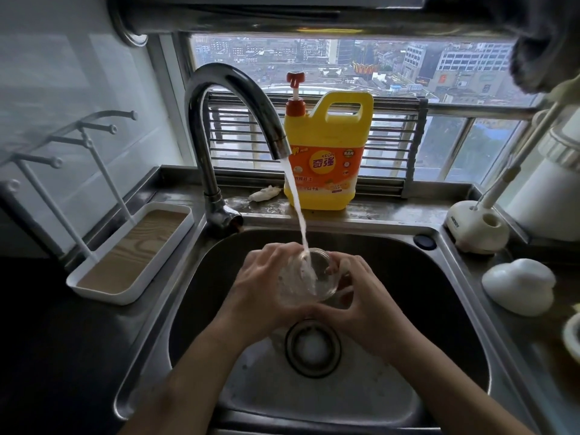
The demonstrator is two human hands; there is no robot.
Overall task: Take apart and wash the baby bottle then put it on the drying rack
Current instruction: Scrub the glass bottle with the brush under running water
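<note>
- Fingers of the left hand curl round the far side of the clear bottle, gripping it.
- Right hand grips the bottle's other side, fingertips hooked over its rim.
- Water from the tap falls between both sets of fingers into the bottle.
- Below the fingers lies the sink drain; the rack stands well left of them.
</note>
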